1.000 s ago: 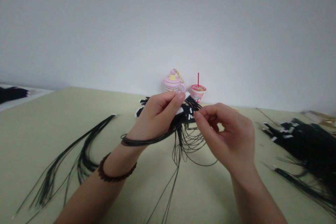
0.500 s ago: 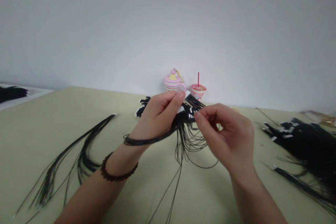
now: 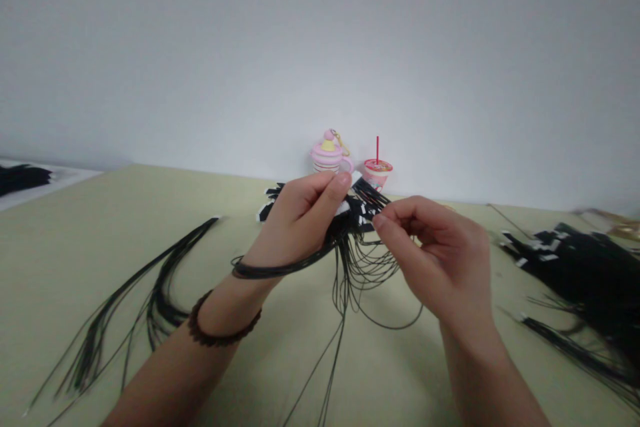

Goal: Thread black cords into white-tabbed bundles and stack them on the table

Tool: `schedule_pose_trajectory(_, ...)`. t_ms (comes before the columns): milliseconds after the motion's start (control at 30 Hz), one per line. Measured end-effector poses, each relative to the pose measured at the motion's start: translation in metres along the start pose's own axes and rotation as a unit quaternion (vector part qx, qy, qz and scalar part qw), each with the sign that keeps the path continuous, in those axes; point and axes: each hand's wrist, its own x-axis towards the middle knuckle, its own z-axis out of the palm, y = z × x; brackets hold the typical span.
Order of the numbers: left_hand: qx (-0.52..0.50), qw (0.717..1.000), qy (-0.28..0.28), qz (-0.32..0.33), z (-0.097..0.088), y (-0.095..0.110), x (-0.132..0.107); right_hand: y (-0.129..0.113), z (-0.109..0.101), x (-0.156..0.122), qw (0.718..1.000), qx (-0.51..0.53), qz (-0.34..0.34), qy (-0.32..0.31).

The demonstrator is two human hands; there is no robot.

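My left hand [image 3: 300, 220] is closed around a bundle of thin black cords with white-tipped ends [image 3: 357, 210], held up above the pale green table [image 3: 70, 233]. The cords loop under my left wrist and hang down in strands [image 3: 345, 280]. My right hand [image 3: 435, 260] is just right of the bundle, its thumb and forefinger pinched on one cord end. A dark braided bracelet [image 3: 220, 337] sits on my left wrist.
Behind my hands, two small toy cups stand by the wall: a pink one [image 3: 327, 155] and a red one with a straw [image 3: 377, 170]. A fan of black cords [image 3: 150, 293] lies at left. A big heap of black cords [image 3: 585, 267] lies at right.
My right hand has shifted slightly to the right and the loose cord loop below it has swung wider. My left hand holds still.
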Motion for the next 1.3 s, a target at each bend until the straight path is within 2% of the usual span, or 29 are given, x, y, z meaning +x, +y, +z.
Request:
schedule_pose_trajectory(400, 0.035, 0.999, -0.011, 0.028, -0.003, 0.003, -0.001, 0.002, -0.003, 0.001, 0.995, 0.07, 0.071, -0.027)
schedule_pose_trajectory(800, 0.039, 0.999, -0.018, 0.02, -0.003, 0.004, -0.002, 0.003, -0.004, 0.006, 0.982, 0.127, 0.124, -0.069)
schedule_pose_trajectory(933, 0.039, 0.999, -0.019, 0.021, -0.002, 0.005, -0.002, 0.003, -0.003, 0.006, 0.987, 0.102, 0.104, -0.065)
schedule_pose_trajectory(1133, 0.049, 0.998, -0.035, 0.017, -0.001, 0.006, -0.003, 0.003, 0.006, 0.002, 1.0, -0.002, 0.01, 0.006)
schedule_pose_trajectory(1300, 0.044, 0.997, -0.06, 0.013, 0.001, 0.008, -0.004, 0.0, 0.005, 0.0, 0.997, -0.068, -0.042, 0.021)
